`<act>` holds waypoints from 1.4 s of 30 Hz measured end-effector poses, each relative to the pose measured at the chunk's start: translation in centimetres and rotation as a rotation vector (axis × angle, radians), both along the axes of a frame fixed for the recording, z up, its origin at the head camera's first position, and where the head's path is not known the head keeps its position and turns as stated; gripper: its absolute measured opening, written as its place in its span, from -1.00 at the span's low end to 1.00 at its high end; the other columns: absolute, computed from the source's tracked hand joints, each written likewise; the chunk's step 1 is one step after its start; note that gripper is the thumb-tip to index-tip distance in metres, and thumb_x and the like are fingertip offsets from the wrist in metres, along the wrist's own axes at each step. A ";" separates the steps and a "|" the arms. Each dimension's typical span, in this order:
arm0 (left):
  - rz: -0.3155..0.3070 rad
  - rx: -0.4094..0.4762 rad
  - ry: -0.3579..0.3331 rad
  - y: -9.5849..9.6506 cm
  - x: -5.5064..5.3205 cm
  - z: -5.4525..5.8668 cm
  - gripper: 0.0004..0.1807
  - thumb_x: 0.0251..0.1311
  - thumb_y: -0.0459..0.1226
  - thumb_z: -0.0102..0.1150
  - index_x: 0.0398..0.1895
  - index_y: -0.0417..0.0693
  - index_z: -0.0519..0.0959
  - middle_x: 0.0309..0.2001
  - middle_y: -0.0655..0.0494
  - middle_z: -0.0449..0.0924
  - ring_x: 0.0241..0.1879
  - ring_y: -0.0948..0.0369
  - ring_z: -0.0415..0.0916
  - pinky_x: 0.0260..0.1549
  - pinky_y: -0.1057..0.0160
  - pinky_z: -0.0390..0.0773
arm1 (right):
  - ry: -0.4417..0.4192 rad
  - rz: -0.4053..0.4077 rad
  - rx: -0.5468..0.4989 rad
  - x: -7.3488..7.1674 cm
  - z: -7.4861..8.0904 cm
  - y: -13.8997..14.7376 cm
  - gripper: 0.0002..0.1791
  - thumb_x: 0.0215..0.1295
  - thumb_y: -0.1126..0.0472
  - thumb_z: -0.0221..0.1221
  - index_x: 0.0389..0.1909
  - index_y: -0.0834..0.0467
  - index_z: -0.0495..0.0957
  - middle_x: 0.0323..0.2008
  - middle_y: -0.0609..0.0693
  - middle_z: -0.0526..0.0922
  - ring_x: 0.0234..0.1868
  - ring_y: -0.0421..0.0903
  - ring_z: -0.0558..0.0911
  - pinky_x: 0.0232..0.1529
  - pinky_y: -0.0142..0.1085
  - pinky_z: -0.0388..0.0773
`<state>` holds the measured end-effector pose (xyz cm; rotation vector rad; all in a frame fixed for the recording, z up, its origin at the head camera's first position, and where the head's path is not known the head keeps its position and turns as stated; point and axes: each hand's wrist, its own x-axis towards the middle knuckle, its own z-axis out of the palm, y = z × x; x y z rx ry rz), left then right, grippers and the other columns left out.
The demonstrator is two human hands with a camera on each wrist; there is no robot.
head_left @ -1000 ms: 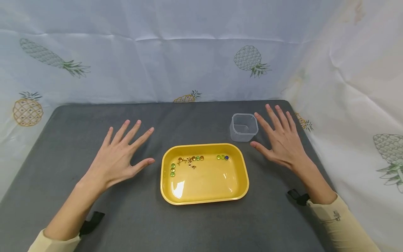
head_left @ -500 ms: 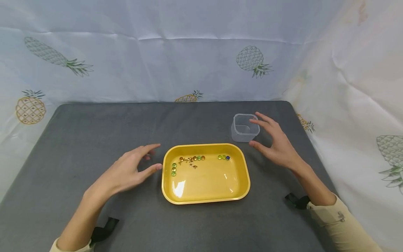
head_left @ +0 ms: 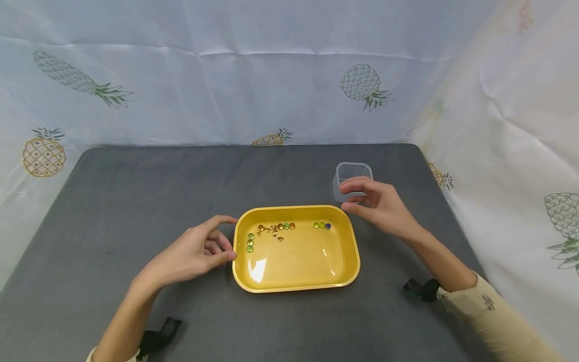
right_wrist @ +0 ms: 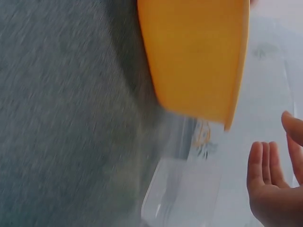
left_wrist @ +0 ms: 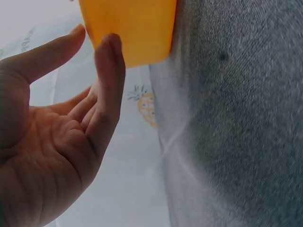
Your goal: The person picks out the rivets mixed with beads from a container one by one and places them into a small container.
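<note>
A yellow tray (head_left: pixel 296 290) stands on the grey tabletop, holding green, amber and blue glass beads and small gold-coloured pieces along its far and left sides. My left hand (head_left: pixel 194 251) is at the tray's left side, its fingertips at the rim, loosely bent. In the left wrist view its fingers lie along the tray's outer wall (left_wrist: pixel 137 33), with no firm grip visible. My right hand (head_left: pixel 384 208) hovers by the tray's far right corner with relaxed fingers and nothing in them. It partly hides a clear plastic box (head_left: pixel 342 173) behind it.
The grey tabletop (head_left: pixel 149 186) ends at a white curtain (head_left: pixel 181 95) printed with pineapples, at the back and on the right. Dark straps (head_left: pixel 158 338) hang from both wrists.
Both hands have come inward from spread-out positions. The left has moved right to the tray's edge; the right has moved left, in front of the clear box. The tray stays put.
</note>
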<state>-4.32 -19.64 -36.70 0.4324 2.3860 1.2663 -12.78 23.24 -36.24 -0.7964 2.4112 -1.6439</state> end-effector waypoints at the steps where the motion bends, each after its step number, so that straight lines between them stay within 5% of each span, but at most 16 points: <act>1: 0.000 0.021 -0.014 0.0 0.0 0.0 -0.24 0.38 -0.22 0.47 0.54 -0.16 0.32 -0.22 0.11 0.77 -0.33 0.12 0.76 -0.27 0.27 0.73 | -0.024 0.014 -0.009 0.0 0.1 -0.3 -0.56 0.35 0.48 0.40 0.23 0.32 0.63 0.19 -0.10 0.69 0.18 -0.25 0.69 0.21 -0.44 0.68; 5: 0.000 0.084 -0.061 0.1 0.0 -0.2 -0.19 0.35 -0.30 0.49 0.56 -0.20 0.26 -0.22 0.05 0.76 -0.34 0.06 0.76 -0.27 0.24 0.74 | -0.107 0.066 -0.016 0.3 0.3 -1.5 -0.59 0.42 0.41 0.37 0.24 0.37 0.61 0.14 -0.09 0.72 0.18 -0.11 0.72 0.20 -0.43 0.69; 11: 0.002 0.138 -0.098 0.1 0.3 -0.4 -0.12 0.33 -0.34 0.49 0.60 -0.19 0.18 -0.20 -0.03 0.73 -0.35 0.03 0.75 -0.32 0.23 0.72 | -0.270 0.118 0.012 0.5 0.6 -3.4 -0.60 0.44 0.30 0.40 0.24 0.26 0.63 0.19 0.36 0.67 0.10 -0.09 0.78 0.11 -0.34 0.74; 23: 0.041 0.216 -0.117 0.2 1.4 -1.3 -0.05 0.34 -0.36 0.47 0.66 -0.18 0.11 -0.17 -0.10 0.69 -0.31 0.04 0.77 -0.25 0.22 0.75 | -0.484 0.216 0.034 0.4 0.1 -6.5 -0.55 0.41 0.31 0.42 0.26 0.31 0.62 0.21 0.43 0.69 0.28 0.37 0.68 0.16 -0.32 0.73; 42: 0.071 0.243 -0.137 0.4 2.2 -1.1 -0.05 0.34 -0.37 0.47 0.67 -0.14 0.10 -0.14 -0.12 0.65 -0.28 0.08 0.74 -0.25 0.24 0.74 | -0.576 0.279 0.114 0.7 -1.2 -8.5 -0.54 0.41 0.31 0.42 0.28 0.32 0.61 0.20 0.34 0.72 0.10 -0.07 0.80 0.15 -0.36 0.72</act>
